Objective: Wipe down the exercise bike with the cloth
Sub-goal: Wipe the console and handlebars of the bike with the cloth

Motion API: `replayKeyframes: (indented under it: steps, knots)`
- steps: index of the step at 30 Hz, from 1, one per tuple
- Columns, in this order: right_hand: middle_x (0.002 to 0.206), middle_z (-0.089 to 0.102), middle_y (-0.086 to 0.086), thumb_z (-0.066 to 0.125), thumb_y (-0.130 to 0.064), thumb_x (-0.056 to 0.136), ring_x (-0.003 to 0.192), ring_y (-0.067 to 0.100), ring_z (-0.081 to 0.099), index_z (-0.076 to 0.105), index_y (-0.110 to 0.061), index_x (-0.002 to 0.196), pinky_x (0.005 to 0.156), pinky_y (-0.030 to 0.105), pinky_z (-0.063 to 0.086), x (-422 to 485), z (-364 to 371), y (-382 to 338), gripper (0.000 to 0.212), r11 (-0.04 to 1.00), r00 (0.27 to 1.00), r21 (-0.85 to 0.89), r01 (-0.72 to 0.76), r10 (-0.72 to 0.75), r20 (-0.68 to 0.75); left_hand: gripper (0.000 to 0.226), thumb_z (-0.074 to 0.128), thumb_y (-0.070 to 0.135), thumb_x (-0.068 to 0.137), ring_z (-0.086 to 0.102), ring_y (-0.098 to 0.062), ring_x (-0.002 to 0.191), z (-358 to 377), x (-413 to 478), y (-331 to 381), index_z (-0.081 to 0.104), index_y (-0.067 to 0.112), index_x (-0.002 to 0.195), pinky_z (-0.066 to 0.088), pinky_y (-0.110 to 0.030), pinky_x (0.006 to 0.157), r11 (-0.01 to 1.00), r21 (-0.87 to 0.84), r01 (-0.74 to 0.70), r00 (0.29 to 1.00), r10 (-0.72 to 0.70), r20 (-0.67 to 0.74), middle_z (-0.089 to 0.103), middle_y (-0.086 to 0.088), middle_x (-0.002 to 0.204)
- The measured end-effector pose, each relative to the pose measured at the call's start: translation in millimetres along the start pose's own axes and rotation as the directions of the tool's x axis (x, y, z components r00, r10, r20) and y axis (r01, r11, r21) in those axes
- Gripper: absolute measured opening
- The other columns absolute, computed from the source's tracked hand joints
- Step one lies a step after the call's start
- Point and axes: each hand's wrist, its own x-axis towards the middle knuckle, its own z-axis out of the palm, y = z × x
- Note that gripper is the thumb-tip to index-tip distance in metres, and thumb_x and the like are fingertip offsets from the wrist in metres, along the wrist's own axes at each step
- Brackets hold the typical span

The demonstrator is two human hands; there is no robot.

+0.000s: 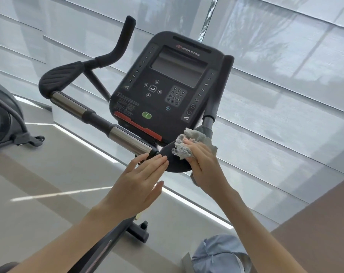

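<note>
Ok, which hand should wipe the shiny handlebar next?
Right. The right hand grips the cloth on the dark pad beside the handlebar; the left hand is open, holding nothing.

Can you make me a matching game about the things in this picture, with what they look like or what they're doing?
Things:
1. cloth
2. left hand
3. oval button
4. right hand

Clues:
A. green
B. fingers straight, holding nothing
C. grey and crumpled
D. on top of the cloth, holding it

Pairs: 1-C, 2-B, 3-A, 4-D.
</note>
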Motion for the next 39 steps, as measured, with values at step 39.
replayKeyframes:
  steps: [39]
  knots:
    - [0.06,0.049,0.004,0.044,-0.022,0.098,0.061,0.018,0.046,0.046,-0.01,0.069,0.064,0.035,0.037,66,-2,-20,0.032,0.994,0.934,0.099,-0.043,0.004,0.357,0.033,0.051,0.02,0.09,0.064,-0.021,0.108,-8,-21,-8,0.069,0.003,0.112,0.043,-0.042,0.1,0.998,-0.049,0.049,0.991,-0.054,-0.121,0.068,-0.01,0.116]
